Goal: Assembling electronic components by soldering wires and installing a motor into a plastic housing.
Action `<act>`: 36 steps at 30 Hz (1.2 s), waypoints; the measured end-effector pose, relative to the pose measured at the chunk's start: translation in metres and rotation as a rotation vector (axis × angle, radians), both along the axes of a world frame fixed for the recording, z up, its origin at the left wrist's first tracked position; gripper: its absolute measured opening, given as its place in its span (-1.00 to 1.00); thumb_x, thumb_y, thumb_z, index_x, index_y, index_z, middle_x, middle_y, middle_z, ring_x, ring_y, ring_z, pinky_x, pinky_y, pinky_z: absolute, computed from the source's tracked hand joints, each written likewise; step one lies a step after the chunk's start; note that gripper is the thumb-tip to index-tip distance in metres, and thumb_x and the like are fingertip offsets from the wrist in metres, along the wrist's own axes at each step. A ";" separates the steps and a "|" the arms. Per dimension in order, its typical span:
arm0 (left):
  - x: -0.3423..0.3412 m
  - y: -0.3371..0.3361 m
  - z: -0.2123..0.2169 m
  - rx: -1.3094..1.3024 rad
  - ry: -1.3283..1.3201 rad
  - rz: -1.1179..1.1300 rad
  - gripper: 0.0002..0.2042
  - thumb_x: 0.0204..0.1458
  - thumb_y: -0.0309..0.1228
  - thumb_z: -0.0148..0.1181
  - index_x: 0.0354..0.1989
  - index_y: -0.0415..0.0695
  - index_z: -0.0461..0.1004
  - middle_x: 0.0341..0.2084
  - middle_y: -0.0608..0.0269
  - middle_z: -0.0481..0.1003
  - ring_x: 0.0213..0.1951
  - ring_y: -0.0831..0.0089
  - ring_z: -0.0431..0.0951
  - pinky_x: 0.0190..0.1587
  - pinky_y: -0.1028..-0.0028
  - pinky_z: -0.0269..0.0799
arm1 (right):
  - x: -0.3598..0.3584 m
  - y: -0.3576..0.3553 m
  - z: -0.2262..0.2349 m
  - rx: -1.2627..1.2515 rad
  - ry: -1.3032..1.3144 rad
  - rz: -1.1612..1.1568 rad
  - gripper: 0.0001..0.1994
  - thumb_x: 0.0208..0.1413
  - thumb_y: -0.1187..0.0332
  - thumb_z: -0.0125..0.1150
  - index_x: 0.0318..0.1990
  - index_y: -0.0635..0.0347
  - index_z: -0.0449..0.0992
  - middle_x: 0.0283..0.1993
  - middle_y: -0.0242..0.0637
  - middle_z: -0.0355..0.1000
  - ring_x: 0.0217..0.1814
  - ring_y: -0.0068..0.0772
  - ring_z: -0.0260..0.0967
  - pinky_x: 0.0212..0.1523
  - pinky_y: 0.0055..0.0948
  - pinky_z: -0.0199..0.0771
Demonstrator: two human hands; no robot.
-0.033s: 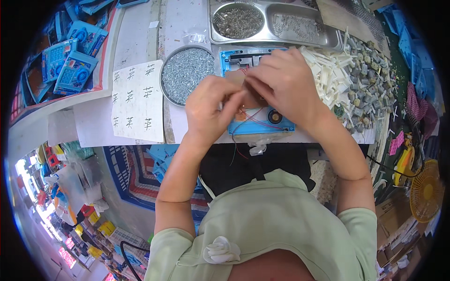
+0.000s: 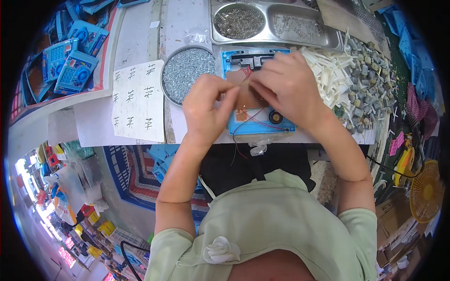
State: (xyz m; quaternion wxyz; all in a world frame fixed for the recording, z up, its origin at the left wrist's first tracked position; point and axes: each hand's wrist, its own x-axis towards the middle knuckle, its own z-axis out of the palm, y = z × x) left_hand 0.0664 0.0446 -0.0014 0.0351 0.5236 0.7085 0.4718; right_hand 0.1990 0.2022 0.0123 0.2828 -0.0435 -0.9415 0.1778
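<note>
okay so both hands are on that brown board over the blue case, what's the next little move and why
Probably lower the brown board into the blue case. Both the left hand and right hand pinch it above the open case, and its red wires already run inside.

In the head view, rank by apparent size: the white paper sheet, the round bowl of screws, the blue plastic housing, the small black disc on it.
1. White paper sheet
2. Blue plastic housing, partly hidden by both hands, so uncertain against the bowl
3. Round bowl of screws
4. Small black disc
</note>
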 end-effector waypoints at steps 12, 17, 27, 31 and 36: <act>0.007 0.017 0.011 0.055 0.271 0.254 -0.81 -0.12 -0.61 0.30 -0.30 -0.20 0.50 -0.41 0.17 0.44 -0.45 0.32 0.45 -0.32 0.31 0.39 | 0.027 0.010 -0.015 -0.528 0.107 -0.200 -0.94 -0.05 0.44 0.34 -0.40 0.12 0.56 -0.50 -0.38 0.42 -0.45 -0.35 0.35 -0.35 -0.39 0.26; 0.046 0.038 0.047 -0.002 -0.180 -0.075 -0.73 -0.07 -0.66 0.24 -0.15 -0.23 0.49 -0.23 0.11 0.50 -0.43 0.32 0.50 -0.39 0.40 0.46 | 0.029 0.010 -0.007 -0.540 0.149 -0.170 -0.90 -0.06 0.47 0.36 -0.37 0.15 0.56 -0.46 -0.36 0.47 -0.42 -0.37 0.39 -0.34 -0.43 0.32; 0.034 0.047 0.013 -0.008 -0.452 -0.032 -0.53 -0.04 -0.69 0.26 0.12 -0.23 0.41 -0.23 0.14 0.55 -0.40 0.59 0.56 -0.41 0.61 0.51 | 0.039 0.020 -0.008 -0.680 0.147 -0.135 -0.86 -0.07 0.51 0.35 -0.32 0.21 0.54 -0.42 -0.28 0.48 -0.45 -0.35 0.40 -0.37 -0.46 0.39; 0.019 0.024 0.001 -0.055 -0.315 0.051 -0.65 -0.06 -0.67 0.29 -0.04 -0.26 0.47 -0.33 0.18 0.53 -0.44 0.59 0.53 -0.41 0.62 0.45 | 0.039 0.017 -0.006 -0.678 0.094 -0.155 -0.86 -0.05 0.50 0.32 -0.29 0.20 0.56 -0.44 -0.30 0.46 -0.46 -0.36 0.39 -0.40 -0.47 0.39; 0.018 0.014 0.005 -0.077 -0.045 -0.009 -0.81 -0.07 -0.65 0.28 -0.25 -0.20 0.54 -0.41 0.19 0.50 -0.46 0.46 0.53 -0.44 0.52 0.43 | 0.030 0.012 0.004 -0.539 0.001 -0.117 -0.87 -0.05 0.46 0.28 -0.29 0.17 0.57 -0.48 -0.30 0.46 -0.45 -0.31 0.42 -0.37 -0.38 0.40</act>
